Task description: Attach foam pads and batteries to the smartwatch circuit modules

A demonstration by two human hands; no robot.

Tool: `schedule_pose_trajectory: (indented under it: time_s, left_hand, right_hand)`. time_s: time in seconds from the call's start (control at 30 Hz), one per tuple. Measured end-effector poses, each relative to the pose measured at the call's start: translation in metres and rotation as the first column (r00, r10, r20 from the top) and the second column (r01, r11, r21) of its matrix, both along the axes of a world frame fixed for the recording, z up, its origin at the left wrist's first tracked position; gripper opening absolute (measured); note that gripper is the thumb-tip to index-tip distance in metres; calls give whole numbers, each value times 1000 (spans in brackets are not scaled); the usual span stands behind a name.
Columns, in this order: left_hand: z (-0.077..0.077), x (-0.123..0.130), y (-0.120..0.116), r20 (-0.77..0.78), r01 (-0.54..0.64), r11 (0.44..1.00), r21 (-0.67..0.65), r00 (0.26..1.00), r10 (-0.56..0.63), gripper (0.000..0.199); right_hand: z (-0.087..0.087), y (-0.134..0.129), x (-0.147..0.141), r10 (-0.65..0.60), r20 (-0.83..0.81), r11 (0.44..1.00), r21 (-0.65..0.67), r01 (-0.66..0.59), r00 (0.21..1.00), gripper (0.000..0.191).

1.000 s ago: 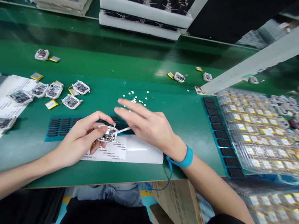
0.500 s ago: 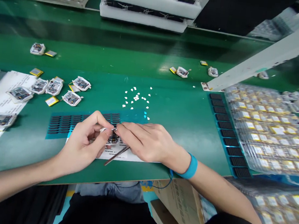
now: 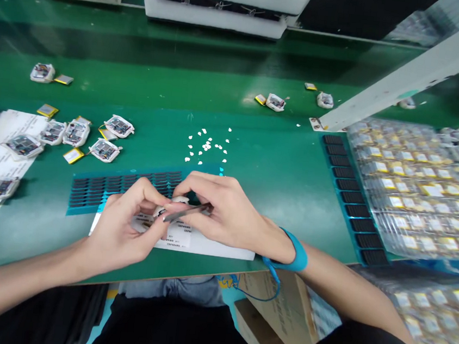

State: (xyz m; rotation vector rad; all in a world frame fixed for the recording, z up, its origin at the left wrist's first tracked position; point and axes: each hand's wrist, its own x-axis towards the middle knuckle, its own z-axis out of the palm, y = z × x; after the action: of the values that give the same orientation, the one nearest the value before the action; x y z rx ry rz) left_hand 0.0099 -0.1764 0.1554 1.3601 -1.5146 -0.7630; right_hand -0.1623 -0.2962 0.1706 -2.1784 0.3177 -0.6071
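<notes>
My left hand [image 3: 127, 229] pinches a small white device housing [image 3: 160, 211] between thumb and fingers; much of it is hidden by the fingers of both hands. In my right hand [image 3: 229, 213], which wears a blue wrist strap [image 3: 297, 254], is a pair of metal tweezers [image 3: 184, 212]. Their tips point left, close to my left thumb and the housing. Some right fingers reach over the housing's far side. Beneath both hands lies a white printed sheet [image 3: 209, 245]. Just beyond them is a blue sheet of black strips [image 3: 100, 188].
Several open white housings with circuit boards [image 3: 105, 149] and yellow-edged batteries [image 3: 73, 155] lie to the left. White bits [image 3: 206, 145] are scattered ahead. On the right are a strip of black pads [image 3: 352, 197], clear battery trays [image 3: 416, 186] and a slanted white post [image 3: 386, 82].
The tweezers have swung up from beneath my right hand to lie level across the housing. My right fingers have curled around them, and the housing has turned over or tilted. The view has shifted slightly.
</notes>
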Motion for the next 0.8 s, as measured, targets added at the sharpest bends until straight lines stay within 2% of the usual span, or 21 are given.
schedule_pose_trajectory:
  time_s: [0.1, 0.17, 0.3, 0.43, 0.5, 0.53, 0.6, 0.67, 0.73, 0.8]
  left_hand:
    - [2, -1, -1, 106, -1, 999, -34, 994, 5, 17]
    - [4, -1, -2, 172, -13, 999, -51, 985, 21, 16]
    - [6, -2, -4, 237, -17, 996, -90, 971, 38, 11]
    - [4, 1, -5, 254, -47, 991, -127, 964, 78, 13]
    - [4, 4, -5, 256, -60, 987, -149, 962, 97, 12]
    - [4, 5, -5, 261, -29, 984, -175, 962, 74, 11]
    - [3, 7, -5, 291, 125, 961, -247, 956, -49, 12]
    - [1, 8, -6, 371, 320, 898, -302, 907, -198, 16]
    - [-1, 8, -7, 471, 435, 844, -314, 843, -259, 17]
    - [-4, 8, -8, 533, 469, 832, -297, 804, -263, 16]
  right_hand:
    - [4, -3, 0, 18, -65, 977, 214, -3, 998, 22]
    - [6, -6, -1, 64, -98, 959, 281, -34, 993, 27]
    - [6, -7, -2, 83, -6, 959, 271, -78, 997, 23]
    - [7, -7, 0, 59, 26, 962, 266, -64, 998, 21]
    - [6, -7, 2, 13, 39, 956, 291, -24, 999, 25]
    - [5, -8, 3, -26, 61, 948, 317, 6, 998, 31]
    - [3, -9, 4, -107, 116, 917, 396, 53, 987, 43]
    - [2, -12, 4, -146, 149, 889, 453, 64, 978, 49]
    - [2, -15, 3, -119, 113, 930, 360, 71, 986, 51]
    - [4, -19, 1, -78, 7, 985, 154, 76, 997, 51]
